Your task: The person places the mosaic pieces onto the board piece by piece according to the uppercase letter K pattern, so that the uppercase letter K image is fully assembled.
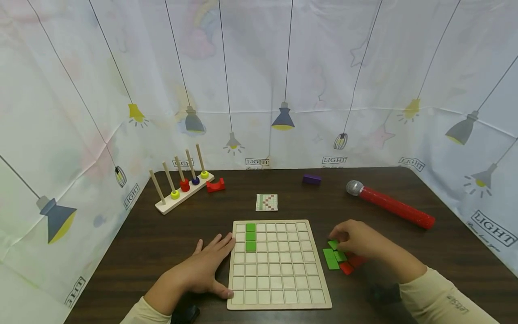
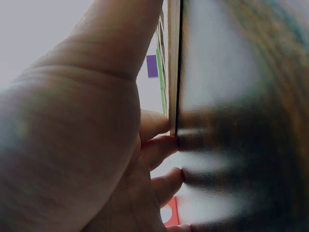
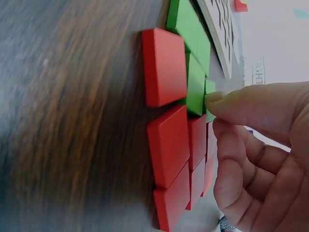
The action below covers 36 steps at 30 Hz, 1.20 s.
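Note:
A pale wooden grid board point(image 1: 279, 305) lies on the table with green tiles point(image 1: 251, 236) in three cells of its second column. My left hand point(image 1: 204, 267) rests against the board's left side, fingers spread, thumb by the lower left corner. To the right of the board, my right hand point(image 1: 358, 238) is over a cluster of loose tiles, its thumb and forefinger pinching a green tile point(image 1: 332, 244). Beside that lie more green tiles point(image 1: 331, 259) and several red tiles point(image 3: 166, 67). The right palm and wrist partly hide the red ones in the head view.
Behind the board lies a small pattern card point(image 1: 266, 202). A peg stand point(image 1: 184, 194) with coloured rings is at the back left, a red arch block point(image 1: 216, 185) next to it. Farther right are a purple block point(image 1: 312, 179) and a red microphone point(image 1: 394, 205).

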Motion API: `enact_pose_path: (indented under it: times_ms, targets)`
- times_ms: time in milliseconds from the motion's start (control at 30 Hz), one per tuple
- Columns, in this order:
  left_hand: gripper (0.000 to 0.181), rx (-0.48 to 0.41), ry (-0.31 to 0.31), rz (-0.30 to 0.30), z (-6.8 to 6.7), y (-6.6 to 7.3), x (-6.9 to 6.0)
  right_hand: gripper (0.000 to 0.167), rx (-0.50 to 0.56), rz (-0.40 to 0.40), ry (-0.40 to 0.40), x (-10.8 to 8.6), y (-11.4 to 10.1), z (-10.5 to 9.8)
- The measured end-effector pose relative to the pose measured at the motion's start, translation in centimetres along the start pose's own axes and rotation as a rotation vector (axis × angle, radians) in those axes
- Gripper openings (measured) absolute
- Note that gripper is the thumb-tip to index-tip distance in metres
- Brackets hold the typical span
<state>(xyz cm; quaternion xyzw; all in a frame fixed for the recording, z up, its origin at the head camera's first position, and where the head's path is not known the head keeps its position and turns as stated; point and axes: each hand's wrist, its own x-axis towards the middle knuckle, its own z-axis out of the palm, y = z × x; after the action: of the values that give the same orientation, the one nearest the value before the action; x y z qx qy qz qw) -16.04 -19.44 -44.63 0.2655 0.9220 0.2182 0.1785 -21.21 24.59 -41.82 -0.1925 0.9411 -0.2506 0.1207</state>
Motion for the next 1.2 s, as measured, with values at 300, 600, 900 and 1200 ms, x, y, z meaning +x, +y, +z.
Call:
enact_pose_path:
  times_ms: [300, 600, 900, 1200]
  targets:
    - [0.126, 0.006, -0.004, -0.004, -0.1, 0.1, -0.1, 0.022, -0.033, 0.028, 0.006, -0.2, 0.0, -0.2]
    - [0.126, 0.005, -0.008, -0.002, -0.1, 0.2, -0.1, 0.024, -0.052, 0.004, 0.046, 0.0, -0.3, 0.0]
    - [0.126, 0.007, -0.007, -0.002, -0.1, 0.1, -0.1, 0.024, -0.088, -0.001, 0.095, 0.6, -0.9, 0.3]
    - [0.127, 0.01, -0.001, 0.006, 0.0, -0.1, 0.0, 0.019, -0.025, -0.011, 0.152, 1.5, -2.2, 1.0]
